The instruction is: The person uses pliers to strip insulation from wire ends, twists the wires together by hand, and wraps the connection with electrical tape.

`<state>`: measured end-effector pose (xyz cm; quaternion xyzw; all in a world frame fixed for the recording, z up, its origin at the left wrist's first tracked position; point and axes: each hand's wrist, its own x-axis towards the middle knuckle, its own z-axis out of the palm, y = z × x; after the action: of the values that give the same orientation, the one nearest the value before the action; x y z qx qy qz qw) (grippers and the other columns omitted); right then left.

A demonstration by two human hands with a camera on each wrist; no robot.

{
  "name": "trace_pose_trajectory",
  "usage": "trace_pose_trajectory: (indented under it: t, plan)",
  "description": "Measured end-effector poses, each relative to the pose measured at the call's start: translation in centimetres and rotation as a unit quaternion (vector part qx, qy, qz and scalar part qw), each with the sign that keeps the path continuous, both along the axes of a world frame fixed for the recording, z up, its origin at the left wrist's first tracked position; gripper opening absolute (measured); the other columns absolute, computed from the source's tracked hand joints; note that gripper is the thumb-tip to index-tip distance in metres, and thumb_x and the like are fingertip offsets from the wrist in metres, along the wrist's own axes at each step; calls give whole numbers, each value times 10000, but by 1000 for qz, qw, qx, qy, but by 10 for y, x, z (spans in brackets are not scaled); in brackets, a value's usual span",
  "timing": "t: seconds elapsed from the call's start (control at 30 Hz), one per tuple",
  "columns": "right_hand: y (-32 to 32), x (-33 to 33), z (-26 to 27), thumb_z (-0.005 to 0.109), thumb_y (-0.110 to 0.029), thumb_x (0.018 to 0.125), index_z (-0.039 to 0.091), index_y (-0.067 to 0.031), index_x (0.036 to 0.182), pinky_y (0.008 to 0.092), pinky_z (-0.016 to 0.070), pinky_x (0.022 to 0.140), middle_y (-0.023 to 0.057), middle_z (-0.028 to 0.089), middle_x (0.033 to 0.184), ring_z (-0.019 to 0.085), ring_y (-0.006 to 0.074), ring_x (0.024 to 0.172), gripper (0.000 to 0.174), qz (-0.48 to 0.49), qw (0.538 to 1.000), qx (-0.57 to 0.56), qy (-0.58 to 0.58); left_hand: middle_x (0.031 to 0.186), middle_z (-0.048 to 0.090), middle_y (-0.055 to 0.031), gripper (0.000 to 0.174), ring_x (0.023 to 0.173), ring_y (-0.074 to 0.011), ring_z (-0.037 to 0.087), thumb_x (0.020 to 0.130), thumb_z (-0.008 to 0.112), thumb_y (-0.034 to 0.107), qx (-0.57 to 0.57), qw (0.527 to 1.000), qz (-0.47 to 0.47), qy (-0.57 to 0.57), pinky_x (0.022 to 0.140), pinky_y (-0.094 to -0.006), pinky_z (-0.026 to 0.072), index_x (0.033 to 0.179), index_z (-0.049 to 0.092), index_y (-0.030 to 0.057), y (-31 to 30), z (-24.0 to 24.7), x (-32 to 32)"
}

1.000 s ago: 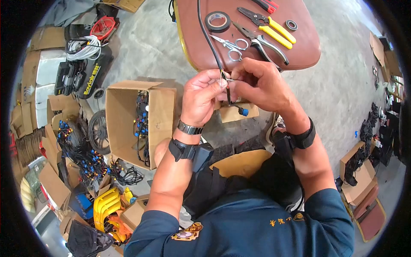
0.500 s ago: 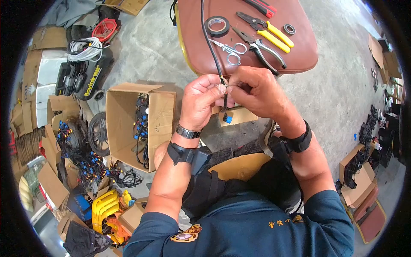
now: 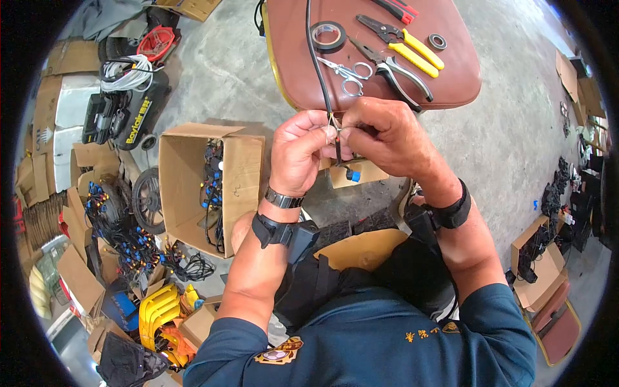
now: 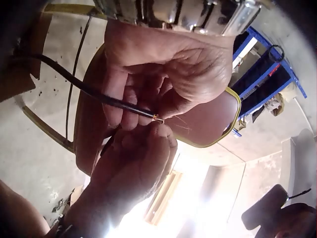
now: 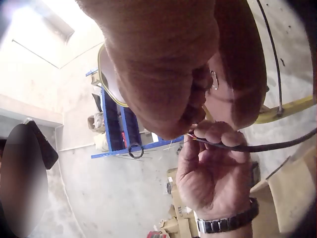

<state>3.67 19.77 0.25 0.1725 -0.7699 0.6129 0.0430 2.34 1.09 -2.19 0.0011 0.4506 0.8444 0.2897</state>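
A black cable (image 3: 317,68) runs down over the brown padded seat to both hands, its outer jacket ending in thin, partly bare wires. My left hand (image 3: 295,158) pinches these wires between thumb and fingers, just below the jacket's end. Close against it, my right hand (image 3: 390,138) has thumb and forefinger together on the wires. Below the fingers hangs a short black lead with a blue connector (image 3: 353,175). In the left wrist view, copper-coloured wire ends (image 4: 158,119) show between the two hands. From the right wrist, the cable (image 5: 277,147) lies across the left fingers.
On the brown seat (image 3: 290,58) lie black tape (image 3: 328,37), scissors (image 3: 349,76), pliers (image 3: 393,69), yellow-handled wire strippers (image 3: 412,55), a red-handled tool (image 3: 401,11) and a metal ring (image 3: 438,42). A cardboard box (image 3: 242,187) holding connector leads stands at left.
Both hands have come closer together, the right fingers drawing in to the wires at the left fingertips. The blue connector swung left, then slightly back right.
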Motion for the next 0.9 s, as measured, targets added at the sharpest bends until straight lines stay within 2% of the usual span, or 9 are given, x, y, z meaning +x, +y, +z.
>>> trace_pose_trajectory:
  t: [0.1, 0.4, 0.5, 0.6, 0.7, 0.83, 0.9]
  plan:
    - [2, 0, 2, 615, -6, 806, 596, -17, 771, 300, 468, 506, 56, 584, 595, 591, 154, 524, 41, 19, 998, -19, -49, 929, 682, -123, 160, 779, -208, 680, 912, 560, 33, 13, 1000, -8, 3, 707, -330, 575, 1048, 617, -27, -1, -1, 0]
    - [7, 0, 0, 629, -32, 824, 596, -12, 771, 292, 468, 502, 56, 610, 609, 588, 126, 533, 65, 23, 996, -2, -87, 941, 687, -129, 159, 800, -210, 684, 877, 583, -23, 10, 1000, -1, 11, 715, -346, 584, 1030, 624, -29, 2, 1, -1]
    - [6, -1, -2, 635, -38, 820, 599, -14, 771, 296, 476, 522, 59, 611, 613, 592, 126, 559, 66, 13, 999, 4, -40, 924, 691, -126, 167, 792, -208, 685, 853, 605, -47, -2, 1000, -2, 23, 707, -342, 582, 1018, 628, -32, 0, 0, -3]
    - [8, -1, 0, 645, -52, 839, 614, -16, 785, 286, 481, 562, 43, 630, 652, 597, 113, 608, 72, 22, 996, 3, -84, 908, 692, -121, 170, 772, -202, 682, 836, 620, -62, -2, 1000, 1, 25, 700, -337, 573, 1003, 633, -32, 1, 1, -4]
    - [13, -3, 8, 644, -115, 879, 648, -7, 839, 274, 479, 610, 19, 639, 704, 590, 98, 664, 115, 59, 966, -81, -239, 907, 692, -120, 161, 748, -195, 674, 832, 622, -71, -1, 999, -9, 35, 691, -336, 562, 988, 636, -33, 0, -1, -5]
    - [15, -14, 4, 613, -224, 930, 677, 9, 928, 274, 480, 676, 15, 631, 746, 574, 75, 744, 242, -11, 951, -83, -297, 906, 688, -120, 147, 729, -189, 662, 830, 617, -81, 4, 999, -17, 33, 685, -334, 552, 967, 638, -33, 4, -6, -2]
    - [15, -17, 2, 621, -229, 930, 675, 7, 927, 268, 486, 641, 19, 632, 746, 583, 76, 711, 242, 3, 947, -106, -303, 899, 685, -119, 140, 736, -189, 662, 830, 614, -82, 0, 999, -22, 23, 683, -329, 549, 959, 637, -34, 4, -2, -2]
